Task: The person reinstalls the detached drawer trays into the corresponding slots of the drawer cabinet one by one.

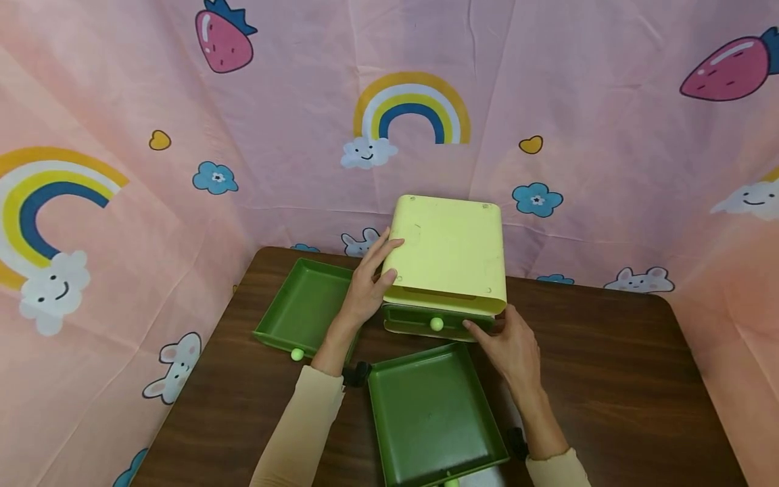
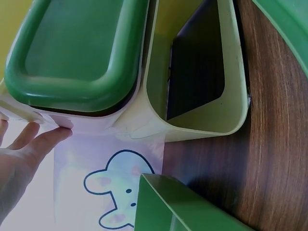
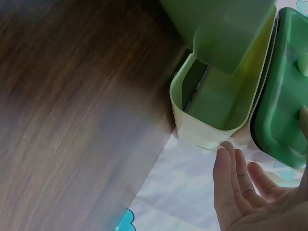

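A pale yellow drawer cabinet [image 1: 447, 250] stands at the back of the table. Its middle tier holds a green drawer [image 1: 408, 318] with a round light green knob [image 1: 437, 325]; the bottom compartment [image 2: 197, 115] stands without a drawer. Along the cabinet's left side lies my left hand [image 1: 367, 287], fingers extended, with the index fingertip at the top edge. My right hand [image 1: 514, 345] is at the front right corner. Its thumb touches the right end of the drawer front, and its other fingers [image 3: 226, 173] reach straight along the side.
One loose green drawer [image 1: 304, 304] lies to the left of the cabinet, beside my left forearm. Another green drawer [image 1: 432, 412] sits in front, between my forearms. Behind the brown wooden table [image 1: 608, 379] hangs a pink patterned cloth [image 1: 596, 81].
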A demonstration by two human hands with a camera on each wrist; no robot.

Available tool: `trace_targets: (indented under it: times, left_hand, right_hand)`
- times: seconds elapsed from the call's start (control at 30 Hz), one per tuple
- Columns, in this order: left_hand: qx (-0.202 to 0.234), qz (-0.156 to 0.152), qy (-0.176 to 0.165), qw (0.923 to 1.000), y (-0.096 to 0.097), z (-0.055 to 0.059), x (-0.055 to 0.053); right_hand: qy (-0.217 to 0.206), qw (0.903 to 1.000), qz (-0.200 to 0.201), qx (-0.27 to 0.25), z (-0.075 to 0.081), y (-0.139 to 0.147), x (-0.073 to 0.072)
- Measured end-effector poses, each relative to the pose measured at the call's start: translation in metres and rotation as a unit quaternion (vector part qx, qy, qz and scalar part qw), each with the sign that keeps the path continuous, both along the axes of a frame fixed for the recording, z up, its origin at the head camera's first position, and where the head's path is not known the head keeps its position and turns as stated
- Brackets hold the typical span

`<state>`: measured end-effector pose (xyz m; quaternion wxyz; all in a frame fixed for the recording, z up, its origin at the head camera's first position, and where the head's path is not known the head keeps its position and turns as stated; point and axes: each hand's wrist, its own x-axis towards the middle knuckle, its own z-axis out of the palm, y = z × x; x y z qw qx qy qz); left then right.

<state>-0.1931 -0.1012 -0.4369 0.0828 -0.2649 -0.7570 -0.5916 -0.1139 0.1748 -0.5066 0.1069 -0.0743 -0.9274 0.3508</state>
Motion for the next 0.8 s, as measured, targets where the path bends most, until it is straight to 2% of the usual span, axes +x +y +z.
trace_targets:
  times: [0.23,0.4,0.57,0.8]
  left_hand:
    - [-0.004,0.014,0.012,0.9998,0.001,-0.031,-0.017]
    - [-0.011,0.022,0.004,0.9997,-0.001,-0.037,-0.02]
    - [-0.011,0.025,0.014,0.9995,-0.001,-0.034,-0.022]
    - [0.004,0.004,0.002,1.0,0.001,-0.001,-0.001]
  right_hand:
    - [-0.009,0.9999,-0.006,0.006,0.001,0.0,0.001]
    - [-0.028,0.9996,0.0,0.005,0.001,0.0,0.0]
    - [-0.035,0.9993,0.012,0.008,0.004,0.002,-0.002]
    - [-0.068,0.9973,0.029,-0.006,0.002,0.007,0.002]
